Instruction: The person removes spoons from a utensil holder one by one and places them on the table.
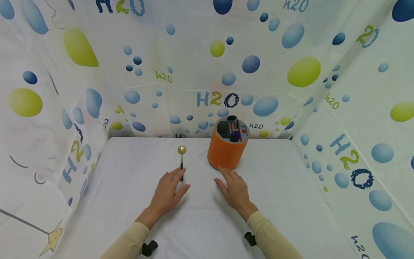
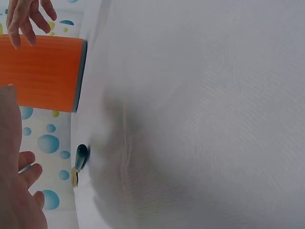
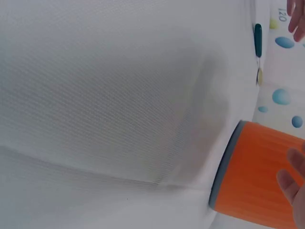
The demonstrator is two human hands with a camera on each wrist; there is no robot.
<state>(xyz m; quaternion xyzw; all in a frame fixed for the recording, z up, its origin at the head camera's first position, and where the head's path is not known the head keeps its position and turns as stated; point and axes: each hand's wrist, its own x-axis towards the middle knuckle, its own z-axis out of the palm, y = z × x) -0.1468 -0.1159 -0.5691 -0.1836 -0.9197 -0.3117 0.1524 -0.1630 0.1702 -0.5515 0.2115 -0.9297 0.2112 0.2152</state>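
Note:
A small gold spoon with a dark green handle [image 1: 182, 150] lies on the white cloth, bowl pointing away from me. My left hand [image 1: 166, 192] hovers over the handle end with fingers extended, holding nothing; part of the handle is hidden behind a finger. To the right stands an orange cylinder [image 1: 228, 153] with a grey base rim and a grey top holding dark objects. In front of it is my right hand [image 1: 235, 189], its fingers loosely spread and nothing in them. Both wrist views show the hands raised above the cloth; whether the right fingertips touch the cylinder I cannot tell.
White cloth [image 1: 200, 230] covers the table, with slight creases. A bubble-patterned curtain [image 1: 194, 54] hangs behind the table's back edge, and similar sheets [image 1: 355, 126] rise at the left and right sides.

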